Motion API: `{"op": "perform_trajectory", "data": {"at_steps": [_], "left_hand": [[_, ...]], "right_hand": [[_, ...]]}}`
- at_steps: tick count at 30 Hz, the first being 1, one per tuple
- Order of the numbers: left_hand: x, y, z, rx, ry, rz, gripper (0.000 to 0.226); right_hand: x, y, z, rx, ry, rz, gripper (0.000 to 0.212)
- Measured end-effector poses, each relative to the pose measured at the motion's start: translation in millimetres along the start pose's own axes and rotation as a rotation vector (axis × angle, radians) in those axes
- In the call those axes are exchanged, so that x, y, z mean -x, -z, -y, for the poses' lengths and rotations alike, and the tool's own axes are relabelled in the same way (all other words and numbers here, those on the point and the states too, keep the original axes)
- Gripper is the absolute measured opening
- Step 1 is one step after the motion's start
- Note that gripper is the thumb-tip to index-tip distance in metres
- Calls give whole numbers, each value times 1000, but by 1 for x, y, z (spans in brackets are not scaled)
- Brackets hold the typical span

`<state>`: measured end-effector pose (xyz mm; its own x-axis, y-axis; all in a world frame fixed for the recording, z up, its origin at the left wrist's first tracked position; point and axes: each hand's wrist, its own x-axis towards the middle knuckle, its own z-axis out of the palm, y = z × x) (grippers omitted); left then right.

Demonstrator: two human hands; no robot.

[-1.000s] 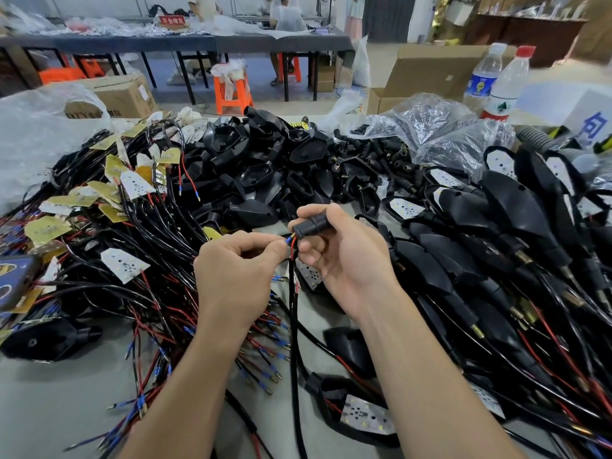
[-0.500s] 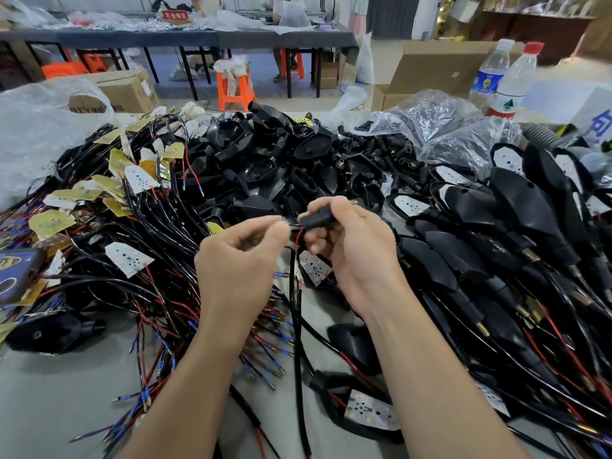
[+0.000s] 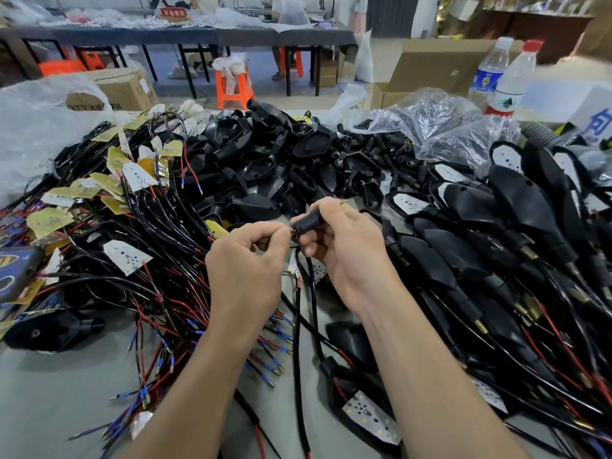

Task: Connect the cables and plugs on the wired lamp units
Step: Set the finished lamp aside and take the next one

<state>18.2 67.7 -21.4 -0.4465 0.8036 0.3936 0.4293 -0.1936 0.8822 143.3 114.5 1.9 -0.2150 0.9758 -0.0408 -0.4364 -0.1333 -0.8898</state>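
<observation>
- Head view: both bare hands meet in mid-frame, above the grey table (image 3: 59,402).
- The right hand (image 3: 347,256) grips a short black plug sleeve (image 3: 307,221) between curled thumb and fingers. The sleeve tilts up to the right, and a small brass tip (image 3: 343,202) shows just past the index finger.
- The left hand (image 3: 246,263) pinches thin wire ends (image 3: 293,231) between thumb and forefinger, right at the sleeve's lower mouth. A bit of red shows there, but whether the ends are inside the sleeve cannot be told.
- A black cable (image 3: 297,329) hangs from between the hands and runs toward the near edge of the table.
- A lamp unit with a white LED board (image 3: 371,415) lies on the table just beside the right forearm.
- To the left sprawls a tangle of wired LED boards (image 3: 127,256) with red and black leads and blue-sleeved ends.
- Behind the hands is a heap of black lamp housings (image 3: 261,167).
- To the right, assembled lamp units (image 3: 516,200) are stacked close together.
- At the far right, two water bottles (image 3: 515,81) stand beside an open cardboard box (image 3: 437,66).
</observation>
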Motion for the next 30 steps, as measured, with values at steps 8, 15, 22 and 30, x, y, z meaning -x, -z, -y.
{"op": "perform_trajectory", "data": {"at_steps": [8, 15, 22, 30], "left_hand": [[-11, 7, 5, 168, 121, 104, 20], [-6, 3, 10, 82, 126, 53, 11], [-12, 9, 4, 450, 237, 277, 14], [-10, 12, -4, 291, 154, 299, 10]], "right_hand": [[-1, 4, 2, -18, 47, -51, 24], [-1, 2, -4, 107, 23, 59, 23], [-1, 2, 1, -85, 29, 28, 29], [-2, 5, -5, 153, 36, 78, 17]]}}
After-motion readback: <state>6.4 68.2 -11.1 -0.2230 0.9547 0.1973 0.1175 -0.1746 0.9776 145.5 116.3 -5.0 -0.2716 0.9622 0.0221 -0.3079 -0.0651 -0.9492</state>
